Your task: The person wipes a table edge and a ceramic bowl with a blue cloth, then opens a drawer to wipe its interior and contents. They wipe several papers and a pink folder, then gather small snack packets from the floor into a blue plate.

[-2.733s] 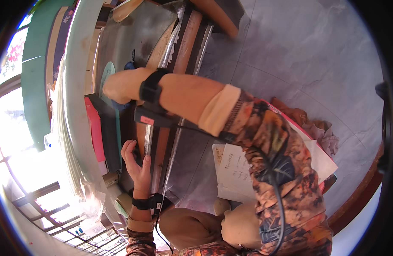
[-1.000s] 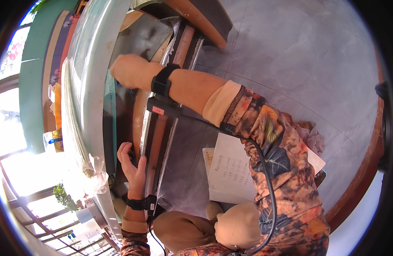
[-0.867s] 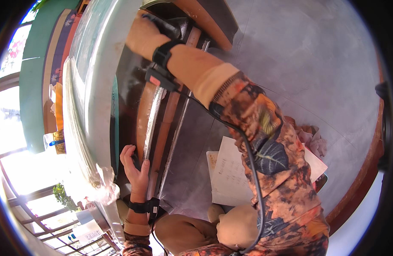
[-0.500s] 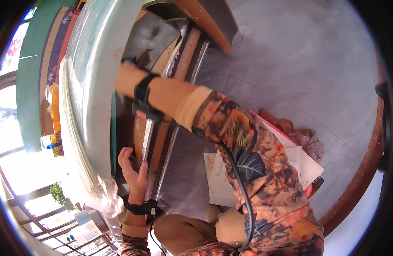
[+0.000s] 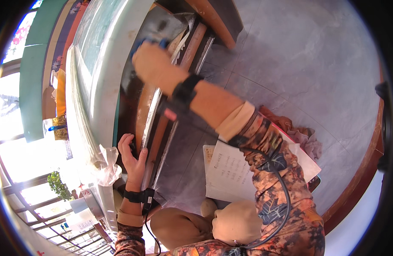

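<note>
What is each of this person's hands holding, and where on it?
The right hand grips a blue thing, mostly hidden by its fingers. The left hand holds nothing; it rests on the wooden frame's edge.

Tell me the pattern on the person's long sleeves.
Orange-brown camouflage print on the right sleeve, clearest in the head view.

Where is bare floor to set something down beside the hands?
The grey tiled floor is bare right of the right hand, up to the curved wooden edge. It is crowded by the papers and crumpled cloth, and around the left hand.
</note>
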Demonstrator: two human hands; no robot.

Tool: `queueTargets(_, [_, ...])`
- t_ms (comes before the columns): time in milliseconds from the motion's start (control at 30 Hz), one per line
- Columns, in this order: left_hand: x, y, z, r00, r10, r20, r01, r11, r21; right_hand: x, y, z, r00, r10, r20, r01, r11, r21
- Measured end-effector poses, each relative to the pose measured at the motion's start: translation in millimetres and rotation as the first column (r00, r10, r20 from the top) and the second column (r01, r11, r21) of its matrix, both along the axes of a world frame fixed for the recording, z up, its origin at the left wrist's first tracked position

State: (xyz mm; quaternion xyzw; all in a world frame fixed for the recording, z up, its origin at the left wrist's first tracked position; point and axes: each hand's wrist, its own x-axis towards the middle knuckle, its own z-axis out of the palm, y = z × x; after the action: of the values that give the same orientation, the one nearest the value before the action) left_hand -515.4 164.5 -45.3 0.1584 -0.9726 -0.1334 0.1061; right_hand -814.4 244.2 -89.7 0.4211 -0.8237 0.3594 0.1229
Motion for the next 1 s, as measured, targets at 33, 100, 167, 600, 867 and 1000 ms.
queueTargets(33, [-1, 1, 0, 1.000, -0.015, -0.004, 0.015, 1.000, -0.007, 35, -7, 6, 0.981, 0.136, 0.138, -0.129, 0.990, -0.059])
queueTargets(100, [-3, 1, 0, 0.999, -0.043, -0.029, 0.043, 0.999, -0.006, 71, -7, 20, 0.899, 0.401, 0.176, -0.411, 0.911, 0.025])
queueTargets(167, [-2, 1, -1, 0.999, -0.041, -0.030, 0.041, 0.999, -0.012, 55, 7, 23, 0.807, 0.402, 0.432, -0.320, 0.913, -0.253])
queueTargets(600, [1, 1, -2, 0.997, 0.008, -0.071, -0.006, 1.000, 0.028, 99, -19, 8, 0.922, 0.354, 0.157, -0.341, 0.935, -0.101])
queueTargets(867, [1, 3, 1, 0.999, 0.046, -0.019, -0.045, 0.999, 0.029, -108, -37, -5, 0.999, -0.018, 0.034, 0.032, 0.871, -0.490])
queueTargets(1000, [-3, 10, 7, 0.996, 0.087, 0.021, -0.087, 0.996, 0.001, -139, -98, 7, 0.917, -0.359, 0.173, 0.387, 0.906, -0.172])
